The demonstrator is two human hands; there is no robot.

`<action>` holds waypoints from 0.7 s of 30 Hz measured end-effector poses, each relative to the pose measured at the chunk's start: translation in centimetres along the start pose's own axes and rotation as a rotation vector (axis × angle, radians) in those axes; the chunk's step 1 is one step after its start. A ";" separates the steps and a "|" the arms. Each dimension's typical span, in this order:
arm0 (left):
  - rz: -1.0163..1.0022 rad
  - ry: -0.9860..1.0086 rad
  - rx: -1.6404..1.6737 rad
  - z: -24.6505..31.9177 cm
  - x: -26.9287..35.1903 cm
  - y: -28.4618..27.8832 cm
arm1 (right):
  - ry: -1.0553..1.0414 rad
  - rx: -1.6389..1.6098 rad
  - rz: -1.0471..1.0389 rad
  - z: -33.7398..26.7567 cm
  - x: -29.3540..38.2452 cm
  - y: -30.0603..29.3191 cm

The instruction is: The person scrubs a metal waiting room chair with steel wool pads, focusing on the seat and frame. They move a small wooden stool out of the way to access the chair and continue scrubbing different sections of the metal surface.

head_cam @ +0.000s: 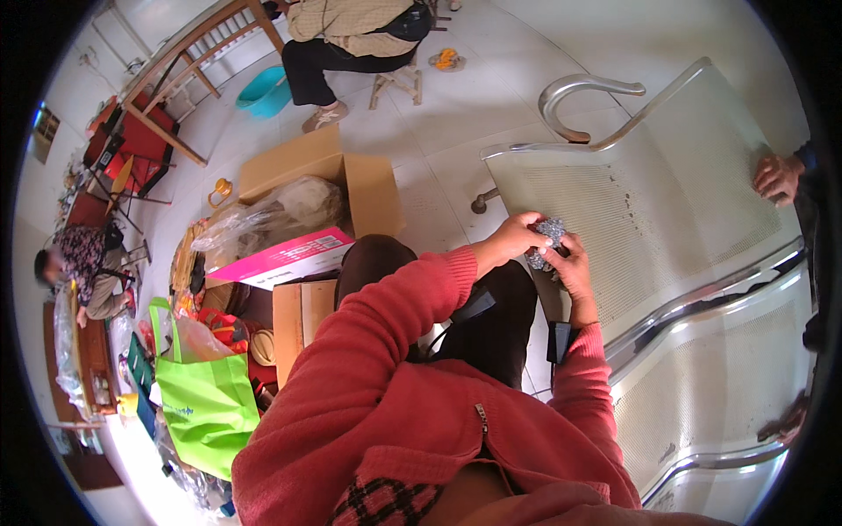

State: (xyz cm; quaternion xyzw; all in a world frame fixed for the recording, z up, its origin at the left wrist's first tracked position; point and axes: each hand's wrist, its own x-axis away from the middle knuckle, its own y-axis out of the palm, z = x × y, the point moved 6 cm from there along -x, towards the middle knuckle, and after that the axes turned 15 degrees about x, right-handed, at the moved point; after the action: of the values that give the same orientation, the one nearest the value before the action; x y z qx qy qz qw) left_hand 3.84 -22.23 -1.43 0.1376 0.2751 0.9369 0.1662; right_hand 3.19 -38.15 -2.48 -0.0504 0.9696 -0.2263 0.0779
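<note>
In front of my knees, both of my hands hold a small grey speckled bundle (pixel 550 228) with dark brown parts. Its exact kind is hard to tell, as fingers cover much of it. My left hand (pixel 510 240) grips it from the left, thumb on its near face. From the right, my right hand (pixel 573 268) pinches its side with thumb and fingers. The bundle is held over the left edge of a perforated metal bench seat (pixel 631 243). A black device (pixel 558 342) sits at my right wrist, and another (pixel 475 306) is by my left forearm.
An open cardboard box (pixel 371 194) with clear plastic stands at left, near a green bag (pixel 207 401) and another carton (pixel 306 312). A curved metal armrest (pixel 559 98) rises from the bench. Another person's hand (pixel 777 177) rests at the bench's right edge. A seated person (pixel 355 33) is beyond.
</note>
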 end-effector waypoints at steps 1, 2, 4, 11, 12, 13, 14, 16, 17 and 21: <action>-0.005 -0.033 -0.001 -0.1 0.2 0.1 | 0.002 -0.021 -0.013 0.1 -0.1 0.0; 0.030 -0.047 -0.010 -0.2 0.4 0.1 | 0.016 -0.047 -0.037 0.3 -0.1 0.2; 0.036 -0.030 -0.019 -0.1 0.7 0.3 | 0.038 -0.034 -0.009 0.9 -0.3 0.1; 0.173 -0.071 -0.152 0.2 2.1 -2.5 | 0.120 -0.066 0.080 2.9 -0.7 0.3; 0.188 -0.076 -0.158 0.1 2.3 -3.5 | 0.093 -0.105 0.084 2.7 -0.7 0.3; 0.195 -0.066 -0.161 -0.1 2.4 -4.4 | 0.104 -0.149 0.090 2.8 -0.6 0.2; 0.246 -0.040 -0.187 -0.3 2.7 -5.6 | 0.114 -0.194 0.098 2.8 -0.5 0.1; 0.339 -0.048 -0.268 -1.0 3.5 -8.4 | 0.065 -0.247 0.080 2.2 -0.5 0.0; 0.394 -0.060 -0.319 -1.4 4.0 -9.8 | 0.095 -0.224 0.081 2.3 -0.5 -0.1; 0.403 -0.138 -0.282 -2.3 6.2 -12.5 | 0.117 -0.193 0.079 2.0 -0.4 -0.1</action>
State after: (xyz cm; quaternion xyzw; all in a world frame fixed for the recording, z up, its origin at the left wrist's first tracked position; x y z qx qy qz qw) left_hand 0.34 -10.99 -9.21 0.2285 0.0970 0.9686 0.0121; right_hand 3.91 -39.00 -4.14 -0.0062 0.9910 -0.1313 0.0247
